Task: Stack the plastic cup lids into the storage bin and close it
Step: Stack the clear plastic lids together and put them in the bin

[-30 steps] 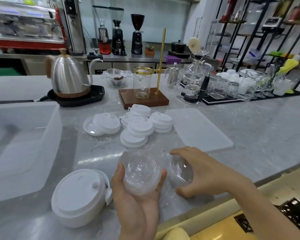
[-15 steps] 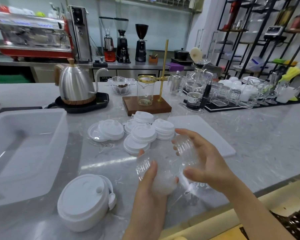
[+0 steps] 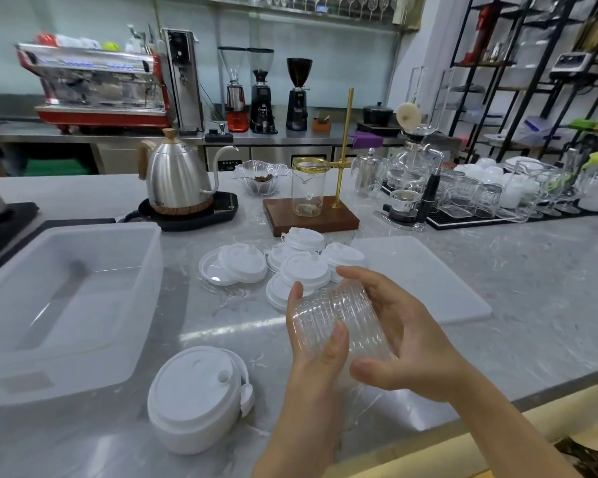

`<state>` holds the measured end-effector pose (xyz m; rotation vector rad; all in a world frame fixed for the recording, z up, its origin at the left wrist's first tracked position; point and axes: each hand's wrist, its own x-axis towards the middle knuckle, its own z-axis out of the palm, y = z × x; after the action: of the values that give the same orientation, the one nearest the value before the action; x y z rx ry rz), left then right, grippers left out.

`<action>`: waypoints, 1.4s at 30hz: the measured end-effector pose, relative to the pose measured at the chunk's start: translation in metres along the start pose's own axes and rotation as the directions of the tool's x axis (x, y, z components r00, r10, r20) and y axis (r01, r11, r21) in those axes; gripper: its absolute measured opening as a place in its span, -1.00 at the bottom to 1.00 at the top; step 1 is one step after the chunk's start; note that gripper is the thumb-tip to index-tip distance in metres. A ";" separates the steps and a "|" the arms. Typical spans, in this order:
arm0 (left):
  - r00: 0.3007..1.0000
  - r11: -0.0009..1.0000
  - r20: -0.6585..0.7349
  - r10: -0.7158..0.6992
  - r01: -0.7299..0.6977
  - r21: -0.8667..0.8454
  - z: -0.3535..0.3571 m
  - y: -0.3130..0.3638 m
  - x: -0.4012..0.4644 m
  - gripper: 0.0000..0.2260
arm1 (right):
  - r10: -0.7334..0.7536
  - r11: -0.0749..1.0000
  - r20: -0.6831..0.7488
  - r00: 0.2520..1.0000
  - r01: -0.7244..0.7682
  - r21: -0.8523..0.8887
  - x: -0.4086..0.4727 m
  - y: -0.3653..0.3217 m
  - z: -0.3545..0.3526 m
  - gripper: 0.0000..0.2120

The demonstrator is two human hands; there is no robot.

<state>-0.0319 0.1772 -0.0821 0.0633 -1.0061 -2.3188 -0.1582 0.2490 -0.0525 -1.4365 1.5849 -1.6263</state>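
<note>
A stack of clear plastic lids lies on its side above the counter, held between both hands. My left hand grips its near end, thumb across the front. My right hand cups the far side, fingers over the top. The open translucent storage bin stands at the left with nothing visible inside. The bin's flat white lid lies on the counter to the right. Loose white cup lids sit in small piles behind my hands. A tall stack of white lids stands front left.
A steel kettle on its base sits behind the bin. A wooden stand with a glass beaker is behind the lids. Glassware on a black mat lines the back right. The counter edge runs close at front right.
The two separate clear lid stacks, one in each hand, have been pushed together into one stack and lifted higher. The head view has tilted up.
</note>
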 end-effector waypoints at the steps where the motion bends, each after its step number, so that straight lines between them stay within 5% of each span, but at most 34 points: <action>1: 1.000 1.000 0.000 0.003 -0.003 0.021 0.001 0.002 0.000 -0.06 | -0.013 1.000 0.000 1.000 0.013 -0.003 0.001 -0.001 0.000 -0.15; 17: 0.992 0.945 -0.084 0.090 -0.058 0.323 -0.005 0.033 0.000 -0.10 | 0.014 1.000 0.188 0.982 -0.010 -0.020 0.018 -0.020 0.025 -0.04; 21: 0.985 0.874 -0.110 0.132 -0.063 0.482 -0.012 0.064 0.006 -0.07 | -0.048 0.984 0.228 0.973 0.085 -0.155 0.038 -0.034 0.046 -0.04; 25: 0.975 0.830 -0.144 0.166 -0.060 0.555 -0.012 0.091 0.016 -0.01 | -0.246 0.888 0.049 0.968 0.245 -0.390 0.075 -0.033 0.068 -0.58; 27: 0.967 0.811 -0.162 0.197 -0.068 0.582 -0.014 0.105 0.022 -0.11 | -0.178 0.946 0.100 0.979 0.198 -0.255 0.086 -0.041 0.075 -0.48; 28: 0.964 0.801 -0.161 0.213 -0.078 0.593 -0.017 0.110 0.025 -0.22 | -0.140 0.967 0.200 0.970 0.177 -0.183 0.090 -0.043 0.077 -0.26; 31: 0.959 0.815 -0.166 0.232 -0.098 0.571 -0.027 0.132 0.032 -0.38 | -0.004 0.961 0.357 0.934 0.102 -0.256 0.103 -0.059 0.074 0.13; 38: 0.971 0.827 -0.055 0.233 -0.168 0.536 -0.056 0.199 0.036 -0.42 | -0.155 0.986 0.467 0.871 0.165 0.020 0.172 -0.082 0.092 -0.35; 42: 0.972 0.811 -0.008 0.233 -0.190 0.554 -0.069 0.228 0.035 -0.45 | -0.119 0.992 0.484 0.867 0.129 0.012 0.200 -0.078 0.111 -0.32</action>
<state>0.0747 -0.0072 0.0296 0.2546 -1.5306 -1.7468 -0.1062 0.0450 0.0673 -1.8138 1.2407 -1.1793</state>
